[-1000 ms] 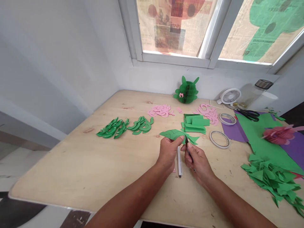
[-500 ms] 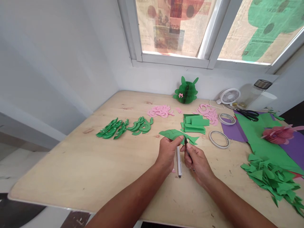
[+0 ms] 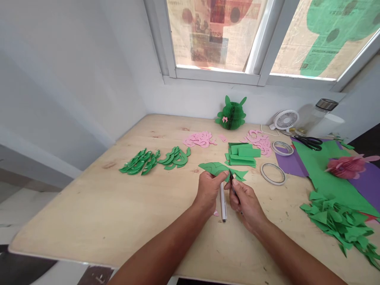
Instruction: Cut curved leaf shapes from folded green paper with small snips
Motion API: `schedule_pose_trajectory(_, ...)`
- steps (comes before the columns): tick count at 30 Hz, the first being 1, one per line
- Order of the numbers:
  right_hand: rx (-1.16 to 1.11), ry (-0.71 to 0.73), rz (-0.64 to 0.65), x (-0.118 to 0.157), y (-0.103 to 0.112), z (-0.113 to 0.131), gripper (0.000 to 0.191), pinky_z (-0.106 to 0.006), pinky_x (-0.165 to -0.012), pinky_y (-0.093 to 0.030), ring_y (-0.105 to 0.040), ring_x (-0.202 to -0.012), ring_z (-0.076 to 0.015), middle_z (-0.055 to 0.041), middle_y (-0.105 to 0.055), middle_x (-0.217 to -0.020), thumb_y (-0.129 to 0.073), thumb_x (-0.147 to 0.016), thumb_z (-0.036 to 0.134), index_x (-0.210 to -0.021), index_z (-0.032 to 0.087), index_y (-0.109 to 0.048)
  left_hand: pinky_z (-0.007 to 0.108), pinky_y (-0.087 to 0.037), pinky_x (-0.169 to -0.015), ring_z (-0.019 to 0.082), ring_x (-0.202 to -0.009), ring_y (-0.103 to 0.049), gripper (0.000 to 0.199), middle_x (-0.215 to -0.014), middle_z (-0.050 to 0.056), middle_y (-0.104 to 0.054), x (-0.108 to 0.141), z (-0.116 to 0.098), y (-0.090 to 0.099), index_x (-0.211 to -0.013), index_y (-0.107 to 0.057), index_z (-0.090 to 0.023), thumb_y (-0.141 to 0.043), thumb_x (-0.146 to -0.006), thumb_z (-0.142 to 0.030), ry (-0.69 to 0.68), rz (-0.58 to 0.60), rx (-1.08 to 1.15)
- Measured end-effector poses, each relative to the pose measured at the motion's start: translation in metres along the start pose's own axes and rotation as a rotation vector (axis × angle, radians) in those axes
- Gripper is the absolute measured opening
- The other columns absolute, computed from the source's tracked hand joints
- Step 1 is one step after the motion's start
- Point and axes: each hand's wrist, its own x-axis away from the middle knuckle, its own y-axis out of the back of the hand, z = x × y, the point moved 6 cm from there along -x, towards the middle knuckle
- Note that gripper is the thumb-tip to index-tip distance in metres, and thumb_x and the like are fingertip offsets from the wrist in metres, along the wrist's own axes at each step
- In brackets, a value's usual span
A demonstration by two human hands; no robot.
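Observation:
My left hand pinches a sheet of green paper marked with drawn curved lines. My right hand grips a pair of small dark scissors, mostly covered by the fingers. Their blades meet the paper close to my left thumb, and a pointed flap of the paper sticks out to the right of them. Between my wrists a white marker lies on the wooden table, with a scrap of pink paper half under my left hand. Just beyond the sheet rests a stack of folded green paper.
Green cut-outs and pink cut-outs are on the left. Behind stands a green paper figure. To the right are tape rolls, black-handled scissors, a small fan, a bottle and green scraps.
The view has shifted very slightly. Both hands keep their hold on the paper and the scissors, with almost no visible movement.

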Motion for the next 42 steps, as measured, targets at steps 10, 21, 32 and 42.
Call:
schedule_pose_trajectory(10, 0.012, -0.016, 0.01, 0.0003, -0.0005, 0.0002, 0.04, -0.021, -0.038, -0.014, -0.02, -0.037, -0.0055, 0.0093, -0.033, -0.043, -0.057, -0.078, 0.056, -0.077, 0.016, -0.057, 0.025, -0.039, -0.06, 0.012, -0.057, -0.049, 0.013, -0.057, -0.001, -0.055, -0.0068, -0.0086, 0.0019, -0.053, -0.059, -0.014, -0.068, -0.056, -0.024, -0.004, 0.029, -0.065)
schedule_pose_trajectory(21, -0.01, -0.017, 0.02, -0.0001, 0.0001, -0.0015, 0.038, -0.021, -0.038, -0.014, -0.02, -0.036, -0.0053, 0.0096, -0.033, -0.043, -0.057, -0.078, 0.055, -0.076, 0.017, -0.055, 0.025, -0.039, -0.062, 0.012, -0.058, -0.048, 0.015, -0.056, -0.001, -0.054, -0.0078, -0.0084, 0.0001, -0.053, -0.057, -0.014, -0.066, -0.058, -0.025, -0.016, 0.091, -0.104)
schedule_pose_trajectory(32, 0.007, -0.029, 0.01, 0.0005, -0.0004, 0.0004, 0.041, -0.022, -0.038, -0.013, -0.02, -0.037, -0.0053, 0.0094, -0.033, -0.043, -0.057, -0.076, 0.058, -0.075, 0.017, -0.054, 0.025, -0.041, -0.065, 0.013, -0.063, -0.052, 0.015, -0.063, 0.002, -0.06, -0.0087, -0.0056, 0.0029, -0.059, -0.063, -0.013, -0.069, -0.059, -0.027, 0.02, 0.094, -0.08)
schedule_pose_trajectory(42, -0.02, -0.025, 0.027, 0.0, -0.0017, -0.0013, 0.039, -0.021, -0.038, -0.013, -0.02, -0.037, -0.0046, 0.0093, -0.034, -0.044, -0.056, -0.079, 0.055, -0.076, 0.017, -0.055, 0.026, -0.039, -0.065, 0.013, -0.062, -0.05, 0.015, -0.059, -0.001, -0.055, -0.0094, -0.005, 0.0029, -0.058, -0.058, -0.014, -0.066, -0.063, -0.026, -0.012, 0.131, -0.154)
